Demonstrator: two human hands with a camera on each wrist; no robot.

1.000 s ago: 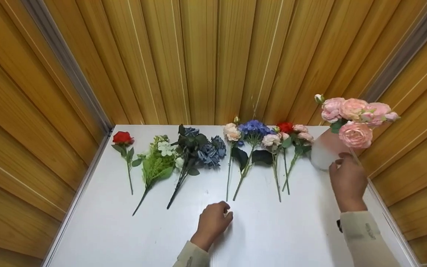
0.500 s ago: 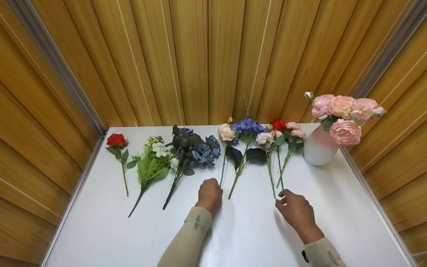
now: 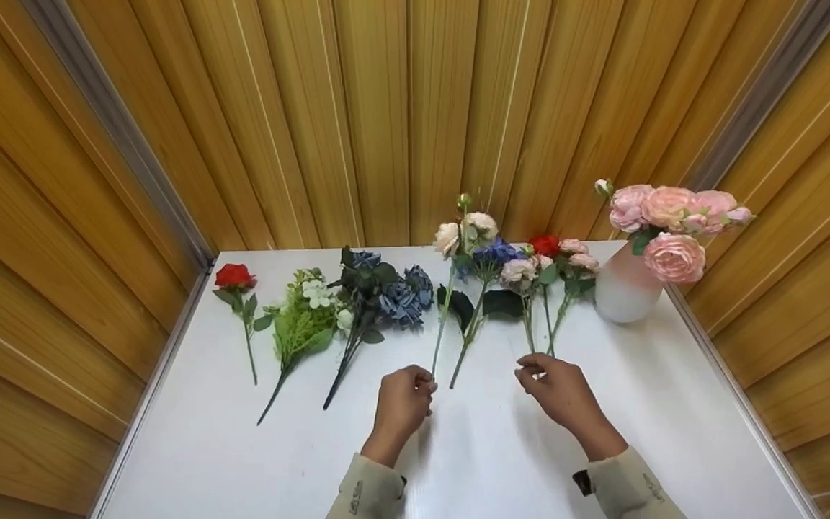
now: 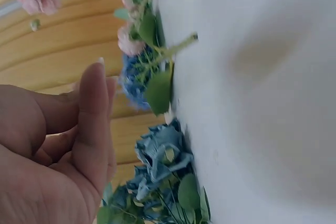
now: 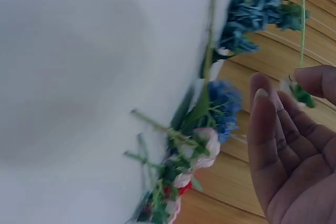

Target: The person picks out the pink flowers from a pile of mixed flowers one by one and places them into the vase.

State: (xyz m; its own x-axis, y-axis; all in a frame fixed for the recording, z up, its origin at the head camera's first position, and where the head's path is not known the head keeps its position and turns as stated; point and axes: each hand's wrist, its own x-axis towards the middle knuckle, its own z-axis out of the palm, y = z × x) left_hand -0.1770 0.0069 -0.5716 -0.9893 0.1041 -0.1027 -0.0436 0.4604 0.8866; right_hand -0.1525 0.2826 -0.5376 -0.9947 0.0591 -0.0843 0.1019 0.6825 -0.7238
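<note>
Left hand (image 3: pixel 402 396) is pinching pale rose (image 3: pixel 447 241) by its stem.
Probably light, best held there, it's leaning toward the table's (image 3: pixel 494 461) far edge; right hand (image 3: pixel 563 393) is hovering, digits apart.

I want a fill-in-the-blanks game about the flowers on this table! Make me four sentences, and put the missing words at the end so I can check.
1. The left hand holds the cream flower by its ____.
2. The vase stands on the ____ side of the table.
3. The big blooms in the vase are mostly ____.
4. The rose lying farthest left has a ____ bloom.

Missing words: stem; right; pink; red.
</note>
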